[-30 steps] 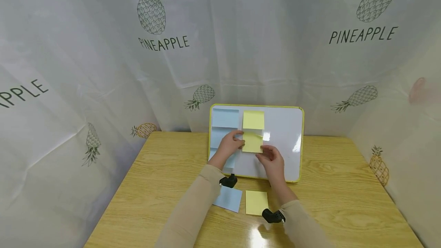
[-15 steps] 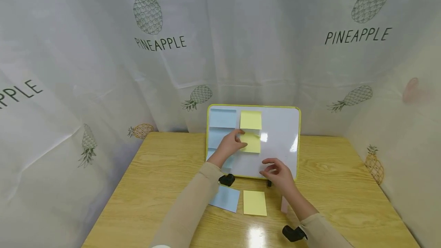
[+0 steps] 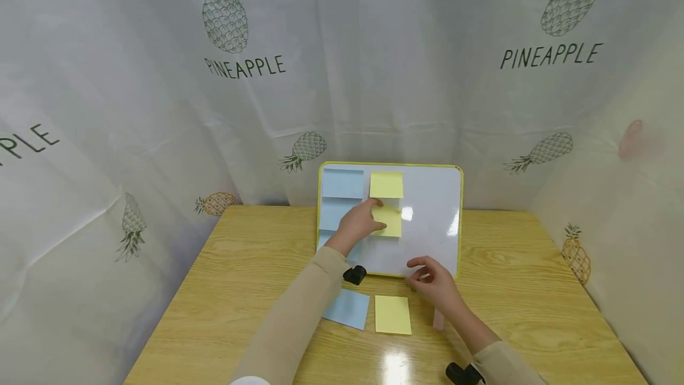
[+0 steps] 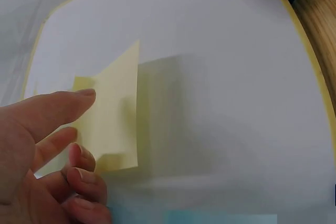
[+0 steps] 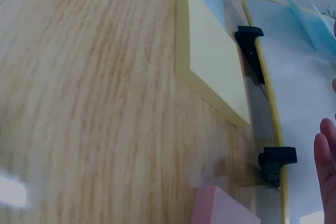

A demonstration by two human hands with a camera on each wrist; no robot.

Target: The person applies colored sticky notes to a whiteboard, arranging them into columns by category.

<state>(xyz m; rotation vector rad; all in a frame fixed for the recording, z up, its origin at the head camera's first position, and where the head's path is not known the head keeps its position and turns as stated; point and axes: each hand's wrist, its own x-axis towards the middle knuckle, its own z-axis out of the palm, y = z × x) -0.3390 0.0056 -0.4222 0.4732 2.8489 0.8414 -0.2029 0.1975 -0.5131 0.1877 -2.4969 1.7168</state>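
Observation:
A yellow-framed whiteboard (image 3: pixel 427 218) stands tilted on the table. My left hand (image 3: pixel 355 224) is at the lower yellow sticky note (image 3: pixel 392 223) on it, with a finger at the note's top edge and the thumb over its left part. In the left wrist view that note (image 4: pixel 118 114) stands away from the board on its free side. My right hand (image 3: pixel 435 281) hovers in front of the board's lower right, fingers loosely bent, holding nothing. Below lies a yellow sticky-note pad (image 3: pixel 392 315); a pink pad (image 3: pixel 439 319) is partly hidden by the right forearm.
Another yellow note (image 3: pixel 386 185) sits higher on the board. Blue notes (image 3: pixel 343 183) form a column at its left. A blue pad (image 3: pixel 347 309) lies on the wooden table (image 3: pixel 256 254). Black supports (image 5: pixel 277 156) hold the board's lower edge. A pineapple-print curtain (image 3: pixel 369 76) hangs behind.
My right hand has left the lower yellow note's right corner and moved down and right, towards the table. The left hand stays at the note. The pink pad has come into view.

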